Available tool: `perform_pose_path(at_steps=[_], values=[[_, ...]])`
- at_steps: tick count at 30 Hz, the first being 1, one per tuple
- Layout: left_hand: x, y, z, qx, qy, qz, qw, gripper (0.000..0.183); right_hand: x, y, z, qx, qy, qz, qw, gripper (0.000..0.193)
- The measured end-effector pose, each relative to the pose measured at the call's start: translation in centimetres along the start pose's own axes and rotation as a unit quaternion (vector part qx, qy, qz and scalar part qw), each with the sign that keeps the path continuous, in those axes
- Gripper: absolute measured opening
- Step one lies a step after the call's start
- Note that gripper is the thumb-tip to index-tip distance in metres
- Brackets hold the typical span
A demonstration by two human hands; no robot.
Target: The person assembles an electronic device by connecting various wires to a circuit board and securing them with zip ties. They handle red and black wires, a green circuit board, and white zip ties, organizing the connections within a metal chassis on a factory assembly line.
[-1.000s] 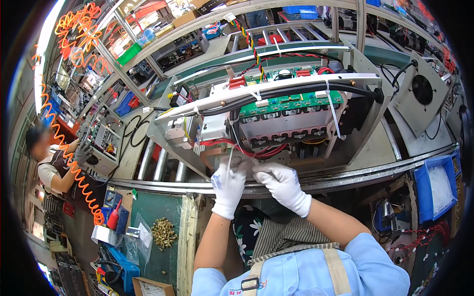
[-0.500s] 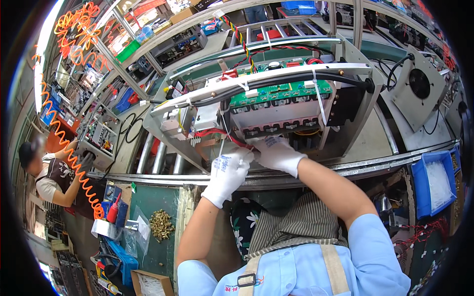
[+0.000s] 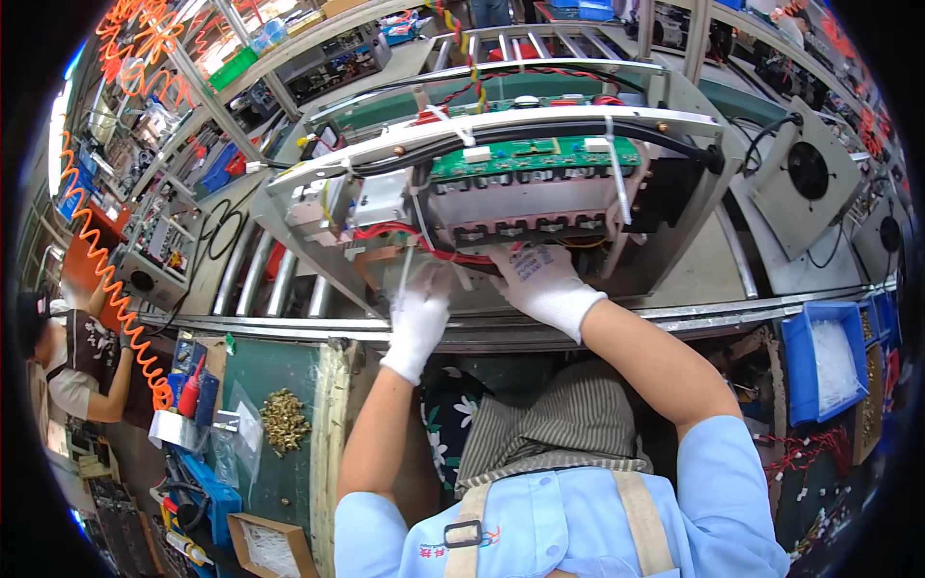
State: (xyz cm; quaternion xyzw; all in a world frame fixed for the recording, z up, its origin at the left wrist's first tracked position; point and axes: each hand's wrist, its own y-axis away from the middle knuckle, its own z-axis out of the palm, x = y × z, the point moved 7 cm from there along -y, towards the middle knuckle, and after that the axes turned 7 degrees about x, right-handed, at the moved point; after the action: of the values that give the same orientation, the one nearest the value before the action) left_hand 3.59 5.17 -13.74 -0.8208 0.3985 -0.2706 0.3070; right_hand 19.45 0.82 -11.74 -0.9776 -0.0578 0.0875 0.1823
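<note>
1. Head view: my left hand, in a white knit glove [image 3: 421, 306], has its fingers curled in front of the chassis. It's blurry, and a thin white plastic strip [image 3: 406, 273] sticks up by the fingers; can't tell if it's actually pinched.
2. Right hand, also in a white knit glove [image 3: 551, 284], is just right of the left one, fingers reaching in at the bundle of red insulated wires [image 3: 461, 256]. Fingertips are hidden, so can't tell if they've closed on anything.
3. Those red wires run above and between both hands, low inside the open grey metal chassis [image 3: 699, 223], which sits right beyond the hands.
4. Further up from the right hand: a long green circuit board [image 3: 535, 164], plus a white cable tie [image 3: 619, 183] hanging off the front rail.
5. Down and left of the left hand: a heap of small brass-coloured fittings [image 3: 286, 422].
6. Well off to the right hand's right: a blue plastic bin [image 3: 798, 371] with thin white strips in it.
</note>
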Motion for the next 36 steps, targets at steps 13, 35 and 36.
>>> perform_pose_path(at_steps=[13,35,36], values=[[-3.5,15.0,-6.4,0.053,0.282,-0.469,0.835,0.024,5.3,10.8,-8.1,0.285,-0.201,0.06,0.935,0.051],[-8.0,6.4,-7.6,0.219,0.188,-0.418,0.861,0.044,22.1,13.8,-5.7,0.515,-0.204,0.343,0.759,0.044],[-8.2,5.5,-7.8,0.151,0.098,-0.387,0.904,0.044,20.2,13.4,-6.3,0.559,-0.174,0.293,0.756,0.042]])
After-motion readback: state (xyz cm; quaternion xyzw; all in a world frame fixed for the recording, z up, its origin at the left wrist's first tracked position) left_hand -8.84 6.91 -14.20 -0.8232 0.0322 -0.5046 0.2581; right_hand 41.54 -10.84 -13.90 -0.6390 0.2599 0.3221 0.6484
